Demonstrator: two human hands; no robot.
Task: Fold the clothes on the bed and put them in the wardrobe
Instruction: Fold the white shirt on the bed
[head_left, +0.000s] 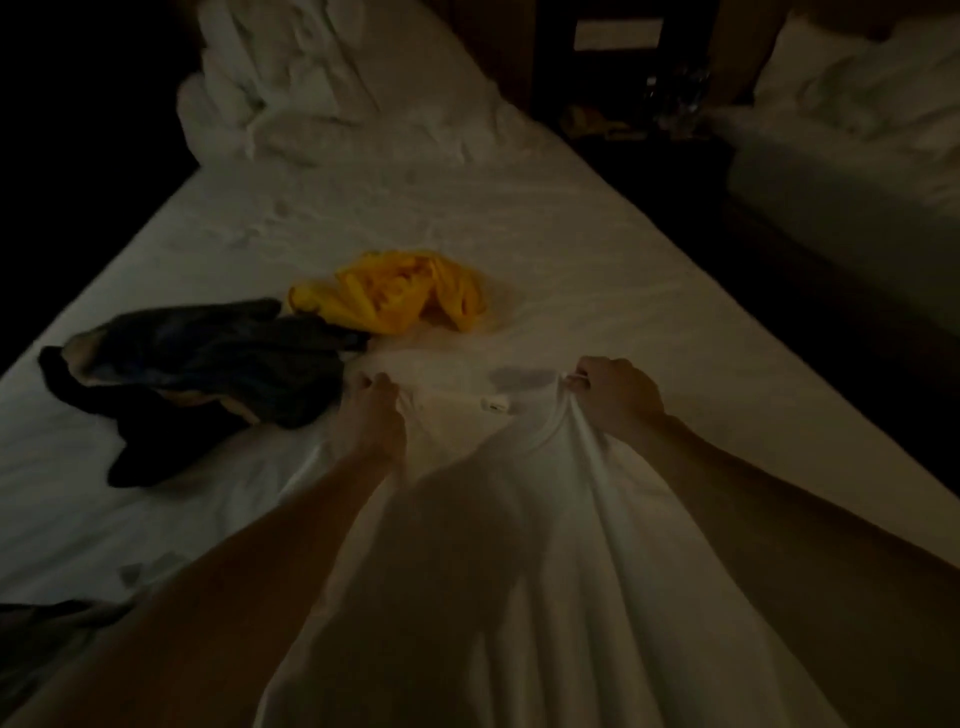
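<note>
Both hands, left hand (370, 415) and right hand (615, 397), pinch the white shirt (545, 519) at its far edge, its length running toward the person over the bed (519, 218), beside 2 crumpled garments.

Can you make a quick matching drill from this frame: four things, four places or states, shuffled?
Things:
1. white shirt
2. yellow garment
3. dark clothes
4. duvet

Places or states:
A. bunched at the far end of the bed
B. crumpled, mid-bed
C. held by both hands, left hand and right hand
D. heaped near the left edge

Pairs: 1-C, 2-B, 3-D, 4-A
</note>
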